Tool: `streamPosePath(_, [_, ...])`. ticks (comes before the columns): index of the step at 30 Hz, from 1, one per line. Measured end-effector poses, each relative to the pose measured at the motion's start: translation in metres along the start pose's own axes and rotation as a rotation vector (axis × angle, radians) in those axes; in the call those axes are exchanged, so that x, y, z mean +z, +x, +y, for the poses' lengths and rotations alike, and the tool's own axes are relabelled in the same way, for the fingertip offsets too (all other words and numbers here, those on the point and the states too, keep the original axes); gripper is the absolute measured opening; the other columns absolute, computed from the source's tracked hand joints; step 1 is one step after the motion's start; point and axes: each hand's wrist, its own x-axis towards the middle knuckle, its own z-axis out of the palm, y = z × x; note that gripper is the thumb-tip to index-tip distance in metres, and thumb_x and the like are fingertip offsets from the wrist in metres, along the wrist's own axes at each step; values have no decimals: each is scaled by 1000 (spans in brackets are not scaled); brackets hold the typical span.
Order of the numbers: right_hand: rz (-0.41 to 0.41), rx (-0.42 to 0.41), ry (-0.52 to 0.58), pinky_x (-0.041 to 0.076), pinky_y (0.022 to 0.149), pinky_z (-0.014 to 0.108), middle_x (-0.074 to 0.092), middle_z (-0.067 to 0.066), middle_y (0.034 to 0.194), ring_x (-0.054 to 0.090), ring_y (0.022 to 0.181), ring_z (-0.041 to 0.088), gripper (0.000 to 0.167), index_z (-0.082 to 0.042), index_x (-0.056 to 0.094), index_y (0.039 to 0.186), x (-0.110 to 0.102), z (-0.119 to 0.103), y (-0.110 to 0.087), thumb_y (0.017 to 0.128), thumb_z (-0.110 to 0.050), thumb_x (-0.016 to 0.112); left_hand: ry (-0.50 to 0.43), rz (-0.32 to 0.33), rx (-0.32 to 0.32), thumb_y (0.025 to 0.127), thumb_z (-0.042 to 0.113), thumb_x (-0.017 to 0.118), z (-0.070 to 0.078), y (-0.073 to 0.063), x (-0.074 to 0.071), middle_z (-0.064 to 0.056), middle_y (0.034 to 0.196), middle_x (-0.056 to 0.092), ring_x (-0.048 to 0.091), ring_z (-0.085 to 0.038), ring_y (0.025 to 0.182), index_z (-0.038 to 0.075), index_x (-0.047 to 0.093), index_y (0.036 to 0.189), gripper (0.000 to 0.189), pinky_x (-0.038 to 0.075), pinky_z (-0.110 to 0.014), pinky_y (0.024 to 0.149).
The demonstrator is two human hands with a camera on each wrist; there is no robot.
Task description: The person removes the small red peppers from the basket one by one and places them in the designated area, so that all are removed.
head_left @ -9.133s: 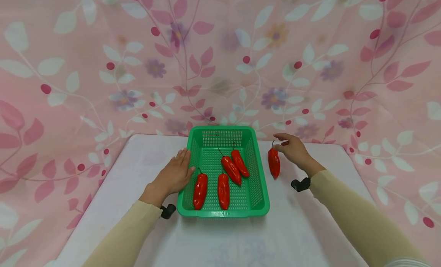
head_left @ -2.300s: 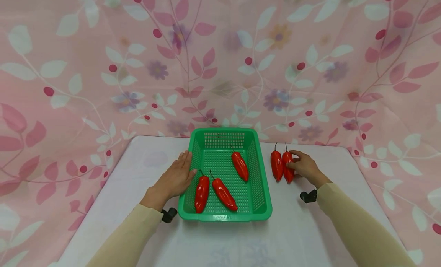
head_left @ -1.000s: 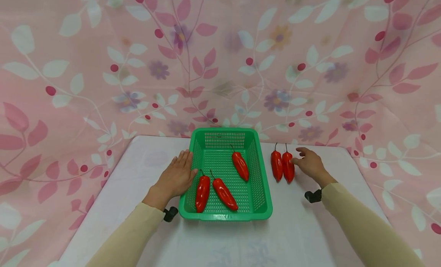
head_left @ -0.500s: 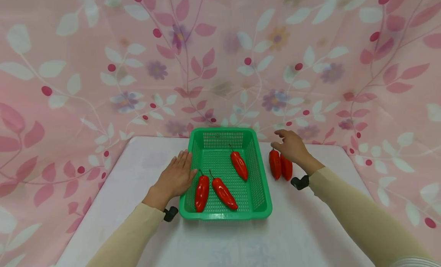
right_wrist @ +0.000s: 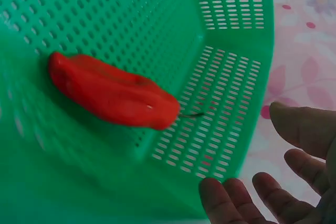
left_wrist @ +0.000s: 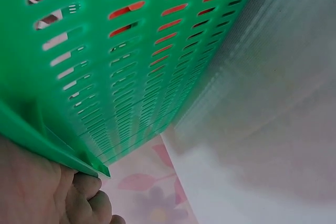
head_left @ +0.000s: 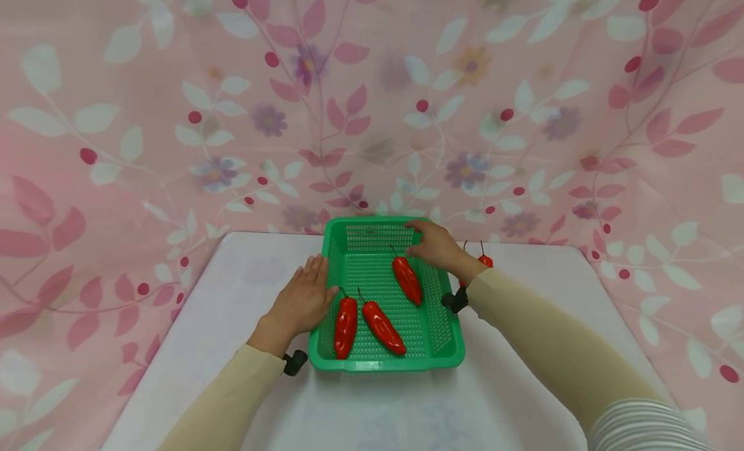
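Red chili peppers [head_left: 407, 281] lie in the green plastic basket [head_left: 386, 366], one toward its far right corner and two toward its near edge, with two other peppers [head_left: 485, 262] on the table [head_left: 258, 270] beside its right edge, partly behind my sleeve [head_left: 552, 341]. My right hand [head_left: 438, 246] hangs spread over the basket's far right corner; my left hand [head_left: 302, 299] rests straight-fingered along its left rim.

ROOM: from above, over far-left and near-right floor of basket [head_left: 386, 366] | BLOCKED: left side by left fingers [head_left: 314, 274], far-right corner by right fingers [right_wrist: 215, 199]; outer peppers [head_left: 485, 262] by right sleeve [head_left: 540, 335]
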Motion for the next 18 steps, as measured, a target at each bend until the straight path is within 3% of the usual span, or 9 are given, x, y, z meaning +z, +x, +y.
streamPosePath(10, [-57,69,92,50,111,57,46,28,159,52,140,45,71,-5,41,161,30,11,16,96,-7,71,-1,10,12,112,39,49,1,2,3,-27,172,23,17,-44,162,-10,20,164,77,21,-57,131])
streamPosePath(18, [-73,118,0,57,105,52,52,27,155,59,131,41,76,-6,41,161,49,9,23,92,-7,74,11,19,30,113,39,46,-4,-2,-1,-28,171,23,19,-44,161,-10,21,163,75,23,-56,130])
